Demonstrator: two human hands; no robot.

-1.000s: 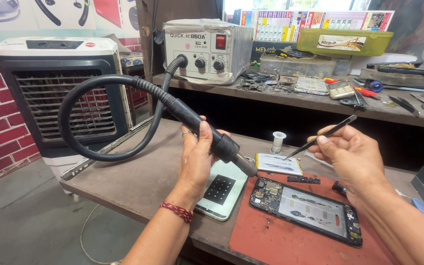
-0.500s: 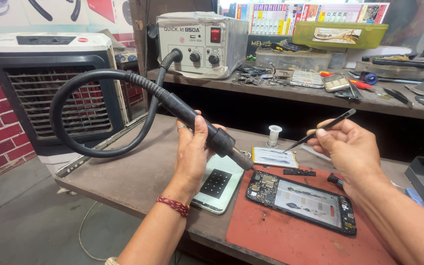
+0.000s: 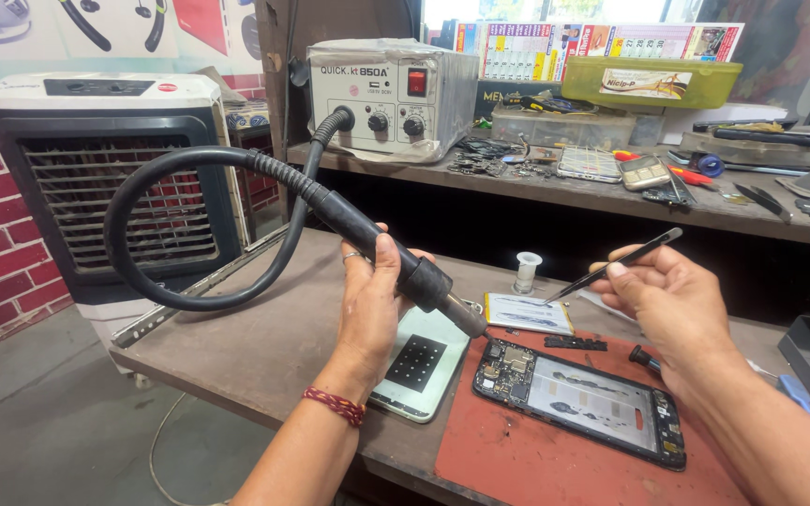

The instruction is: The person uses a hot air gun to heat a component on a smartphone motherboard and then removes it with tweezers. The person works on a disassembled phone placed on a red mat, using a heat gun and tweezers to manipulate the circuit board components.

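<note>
My left hand (image 3: 367, 300) grips the black hot-air wand (image 3: 396, 258), whose metal nozzle points down at the top end of an opened phone (image 3: 578, 398) lying on a red mat (image 3: 527, 454). A looping black hose (image 3: 171, 225) runs from the wand to the grey rework station (image 3: 391, 94) on the shelf. My right hand (image 3: 672, 305) holds black tweezers (image 3: 611, 265), with their tip over a small flat battery (image 3: 529, 314) just behind the phone.
A pale green panel (image 3: 421, 365) with a dark square lies under the wand. A small white bottle (image 3: 526, 272) stands behind. An air cooler (image 3: 110, 178) stands at left. The back shelf (image 3: 611, 192) holds phones, tools and a green plastic box (image 3: 649, 82).
The wand's nozzle has dropped closer to the phone's top end. The right hand with the tweezers has lowered slightly toward the battery.
</note>
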